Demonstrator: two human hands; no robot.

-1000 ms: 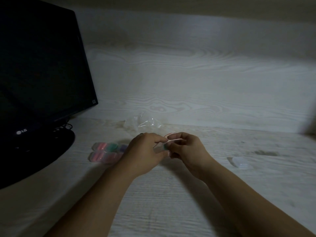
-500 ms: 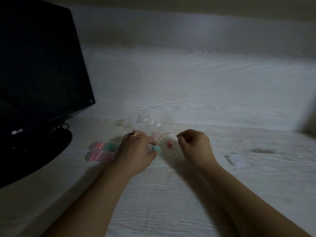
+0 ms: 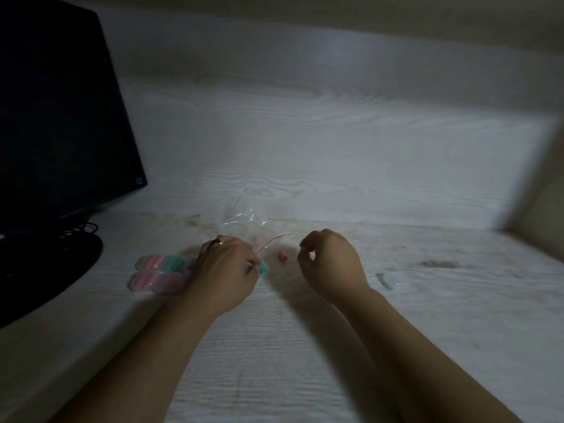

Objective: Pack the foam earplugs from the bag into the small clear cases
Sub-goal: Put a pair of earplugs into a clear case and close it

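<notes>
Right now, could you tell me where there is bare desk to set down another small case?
The pale wood-grain desk is bare in front, between the two forearms, and at far right behind the small clear plastic piece. It is crowded around the left hand: filled pink and green clear cases, the crumpled clear bag, a loose red earplug, and the black monitor base.

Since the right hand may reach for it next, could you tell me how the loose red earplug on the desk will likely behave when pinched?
The red earplug is tiny, probably very light foam, squashing under fingers. It looks rounded, so a nudge may roll it across the desk.
</notes>
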